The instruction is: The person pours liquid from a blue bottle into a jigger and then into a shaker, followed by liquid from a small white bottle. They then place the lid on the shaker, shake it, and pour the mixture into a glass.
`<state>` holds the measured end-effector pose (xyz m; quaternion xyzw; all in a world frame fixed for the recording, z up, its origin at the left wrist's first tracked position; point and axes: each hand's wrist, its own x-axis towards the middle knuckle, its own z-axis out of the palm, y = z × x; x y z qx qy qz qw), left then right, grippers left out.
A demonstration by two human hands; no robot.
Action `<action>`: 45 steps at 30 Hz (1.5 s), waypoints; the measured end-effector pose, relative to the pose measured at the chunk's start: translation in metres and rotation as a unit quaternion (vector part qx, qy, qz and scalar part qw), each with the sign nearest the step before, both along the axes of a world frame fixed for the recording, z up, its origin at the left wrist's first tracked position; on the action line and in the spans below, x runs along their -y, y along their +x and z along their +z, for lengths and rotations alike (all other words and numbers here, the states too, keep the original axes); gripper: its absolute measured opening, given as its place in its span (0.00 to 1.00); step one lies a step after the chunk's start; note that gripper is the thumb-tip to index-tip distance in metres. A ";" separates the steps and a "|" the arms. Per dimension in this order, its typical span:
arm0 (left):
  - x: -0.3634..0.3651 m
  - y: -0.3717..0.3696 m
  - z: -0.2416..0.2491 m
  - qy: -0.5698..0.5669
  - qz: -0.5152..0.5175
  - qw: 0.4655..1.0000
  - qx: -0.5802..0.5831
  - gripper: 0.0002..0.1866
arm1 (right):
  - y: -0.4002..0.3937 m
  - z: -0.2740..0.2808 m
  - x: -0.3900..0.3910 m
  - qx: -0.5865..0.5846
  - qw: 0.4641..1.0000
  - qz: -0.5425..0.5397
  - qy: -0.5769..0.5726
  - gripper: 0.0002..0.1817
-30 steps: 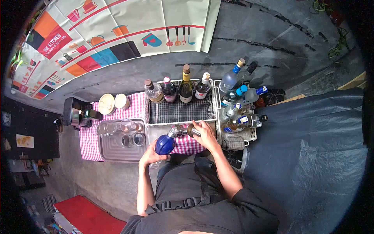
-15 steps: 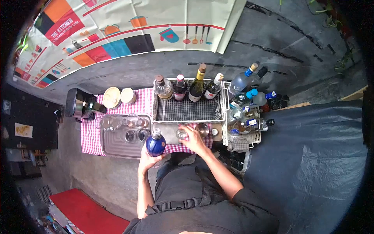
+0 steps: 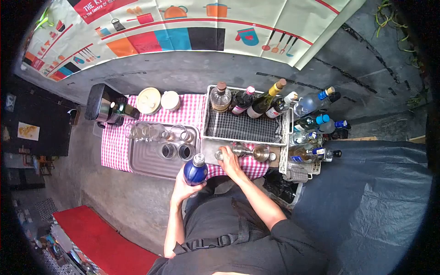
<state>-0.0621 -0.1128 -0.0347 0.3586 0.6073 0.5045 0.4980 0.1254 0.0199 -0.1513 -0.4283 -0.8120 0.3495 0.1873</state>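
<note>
My left hand [image 3: 183,189] is wrapped round a blue bottle [image 3: 195,172] with a silver top, upright in front of the table's near edge. To its right, my right hand [image 3: 229,162] has its fingers round a small clear glass [image 3: 219,155] on the grey surface below the wire basket. Just right of that hand are more clear glassware [image 3: 239,149] and a metal cup [image 3: 261,153]. Left of the bottle, a grey tray [image 3: 146,158] holds several clear glasses and two dark ones, one of them [image 3: 186,151] close to the bottle's top.
A white wire basket [image 3: 248,141] holds bottles along its back over a checked cloth. Another rack [image 3: 303,168] at the right holds several bottles. A black machine [image 3: 101,103] and two round lidded containers [image 3: 149,100] stand at the back left.
The view has shifted, so the table items appear further right. My left hand still holds the blue bottle. My right hand and the small glass appear slightly nearer the tray.
</note>
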 end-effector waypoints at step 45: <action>-0.029 0.001 0.001 0.004 -0.056 0.998 -0.021 0.43 | 0.001 0.069 -0.029 -0.090 0.990 -0.105 0.018 0.32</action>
